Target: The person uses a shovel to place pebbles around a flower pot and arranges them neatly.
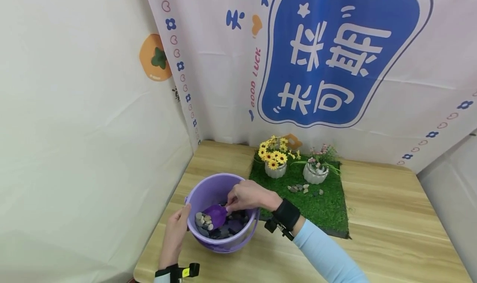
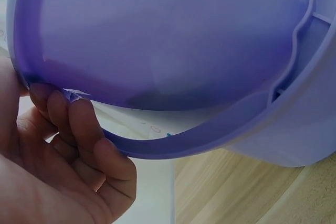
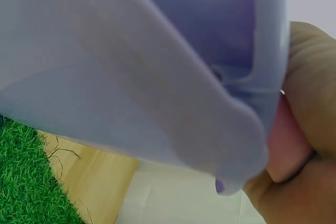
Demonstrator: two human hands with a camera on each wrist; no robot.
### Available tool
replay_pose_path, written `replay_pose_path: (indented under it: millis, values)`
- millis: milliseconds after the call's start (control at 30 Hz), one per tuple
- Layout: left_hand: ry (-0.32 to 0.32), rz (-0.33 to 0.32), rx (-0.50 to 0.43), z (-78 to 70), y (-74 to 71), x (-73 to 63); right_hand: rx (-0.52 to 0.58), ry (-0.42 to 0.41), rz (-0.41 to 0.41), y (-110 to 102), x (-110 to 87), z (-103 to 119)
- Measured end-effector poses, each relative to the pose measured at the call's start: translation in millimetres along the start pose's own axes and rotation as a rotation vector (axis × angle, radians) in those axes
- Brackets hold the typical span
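Observation:
A purple bucket (image 1: 208,188) stands on the table, tilted somewhat toward the left hand. My left hand (image 1: 176,231) grips its left rim; in the left wrist view the fingers curl around the rim beside the handle. Reaching inside from the right, my right hand (image 1: 247,195) pinches the handle of a small purple scoop (image 1: 217,216). Pale pebbles (image 1: 203,221) lie at the scoop's front edge, and darker stones (image 1: 223,233) cover part of the bucket's bottom. In the right wrist view, the bucket wall (image 3: 105,66) hides the scoop and most of the fingers.
Right of the bucket lies a green turf mat (image 1: 324,212) on the wooden table (image 1: 395,217). A pot of yellow flowers (image 1: 275,172) and a pot of pink flowers (image 1: 315,175) stand on it, near several small stones (image 1: 298,188). A printed cloth (image 1: 231,88) hangs behind.

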State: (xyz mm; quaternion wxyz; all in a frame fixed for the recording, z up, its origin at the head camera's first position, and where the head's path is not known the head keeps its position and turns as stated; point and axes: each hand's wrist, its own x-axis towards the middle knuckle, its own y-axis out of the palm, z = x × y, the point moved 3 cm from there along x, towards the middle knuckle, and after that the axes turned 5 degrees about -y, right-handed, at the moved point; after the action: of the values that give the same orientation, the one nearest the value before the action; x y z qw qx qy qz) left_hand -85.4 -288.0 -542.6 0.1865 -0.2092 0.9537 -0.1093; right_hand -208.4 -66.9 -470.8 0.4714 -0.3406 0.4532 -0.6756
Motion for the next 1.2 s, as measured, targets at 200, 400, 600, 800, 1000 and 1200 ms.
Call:
replay_pose_path:
  millis: [200,400,600,800,1000,1200]
  values:
    - [0.004,0.002,-0.004,1.2,2.2,0.6,0.032,0.000,-0.010,-2,-3.5,0]
    - [-0.010,0.001,0.002,0.1,1.1,0.9,0.047,0.010,-0.015,-6,-5.5,1]
    - [-0.003,0.001,0.008,-2.1,1.9,1.0,0.023,0.021,-0.036,-8,-7.6,0]
    - [-0.003,-0.009,0.015,-1.1,1.7,0.5,0.048,0.036,-0.046,-8,-10.2,0]
    - [-0.010,-0.002,0.012,-0.9,1.3,0.3,0.081,0.034,-0.060,-10,-13.5,1]
    - [-0.009,-0.002,0.007,-1.2,0.8,-0.5,0.132,0.025,-0.079,-11,-17.0,0]
